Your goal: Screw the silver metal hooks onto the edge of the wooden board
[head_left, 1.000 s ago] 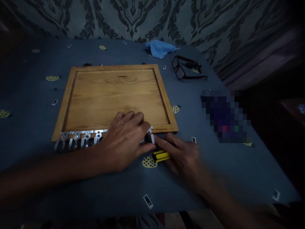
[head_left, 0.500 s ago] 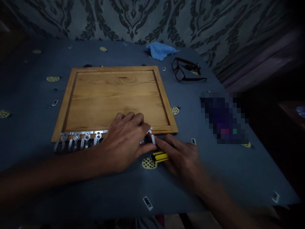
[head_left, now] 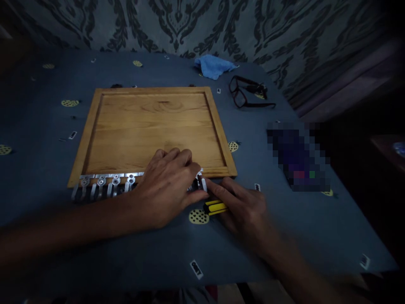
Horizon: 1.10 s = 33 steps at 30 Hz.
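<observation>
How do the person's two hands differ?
The left hand lies palm-down over the metal hook rail; the right hand is closed around a yellow screwdriver. The left hand covers the wooden board's near edge; the right hand rests on the tablecloth. Both meet at the rail's right end.

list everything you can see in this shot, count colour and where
wooden board: one, light brown with a raised rim, flat in the middle of the table
hook rail: one, silver metal, along the board's near edge, its right end under a hand
screwdriver: one, yellow and black handle, just in front of the board's near right corner
cloth: one, blue, crumpled at the far side of the table
glasses: one pair, dark frame, right of the cloth
tablecloth: one, blue with yellow dotted spots, covers the table
left hand: one, palm down over the rail's right end
right hand: one, gripping the screwdriver, tip end toward the rail
</observation>
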Each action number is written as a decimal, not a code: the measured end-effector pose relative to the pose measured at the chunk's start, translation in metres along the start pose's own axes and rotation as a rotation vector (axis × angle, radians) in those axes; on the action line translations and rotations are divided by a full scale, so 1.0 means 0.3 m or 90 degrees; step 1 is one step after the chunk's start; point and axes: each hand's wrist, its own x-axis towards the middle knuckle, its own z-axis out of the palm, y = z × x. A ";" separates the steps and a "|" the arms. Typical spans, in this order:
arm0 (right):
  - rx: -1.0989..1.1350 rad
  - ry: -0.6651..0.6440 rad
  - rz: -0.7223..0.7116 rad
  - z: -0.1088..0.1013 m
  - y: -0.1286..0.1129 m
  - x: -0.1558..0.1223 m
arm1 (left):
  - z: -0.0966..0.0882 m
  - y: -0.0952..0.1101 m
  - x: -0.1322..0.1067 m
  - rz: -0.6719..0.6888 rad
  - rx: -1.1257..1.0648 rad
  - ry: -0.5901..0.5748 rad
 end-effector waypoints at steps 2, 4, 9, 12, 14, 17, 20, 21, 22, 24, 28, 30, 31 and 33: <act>0.003 0.011 -0.008 -0.002 0.002 0.000 | -0.002 0.001 0.002 -0.005 0.000 -0.010; 0.007 0.018 -0.020 -0.004 0.004 0.001 | -0.003 0.002 0.003 -0.010 0.002 -0.015; 0.006 0.017 -0.026 -0.004 0.003 0.003 | -0.004 0.002 0.003 -0.004 -0.004 -0.015; -0.004 0.011 -0.022 -0.002 -0.001 0.004 | -0.003 0.002 0.003 -0.006 -0.005 -0.015; -0.015 0.006 -0.020 -0.001 -0.003 0.005 | -0.002 0.002 0.002 -0.003 -0.005 -0.008; -0.038 0.010 -0.021 0.000 -0.005 0.009 | 0.000 0.001 0.002 -0.007 -0.007 -0.016; -0.058 0.018 -0.028 0.002 -0.007 0.013 | -0.002 0.004 0.005 -0.013 -0.002 -0.022; -0.064 0.019 -0.030 0.003 -0.008 0.015 | -0.006 0.006 0.006 -0.013 0.000 -0.025; -0.072 0.024 -0.031 0.004 -0.009 0.016 | -0.012 0.009 0.006 -0.011 0.002 -0.029; -0.084 0.033 -0.034 0.006 -0.011 0.018 | -0.034 0.009 0.004 -0.007 0.002 -0.042; -0.100 0.049 -0.047 0.005 -0.015 0.023 | -0.115 -0.044 -0.019 -0.021 -0.001 0.035; -0.105 0.055 -0.053 0.004 -0.014 0.023 | -0.162 -0.106 -0.038 -0.047 -0.010 0.098; -0.105 0.054 -0.053 0.005 -0.013 0.023 | -0.183 -0.140 -0.048 -0.063 -0.013 0.122; -0.103 0.049 -0.051 0.008 -0.010 0.021 | -0.211 -0.201 -0.067 -0.093 -0.026 0.130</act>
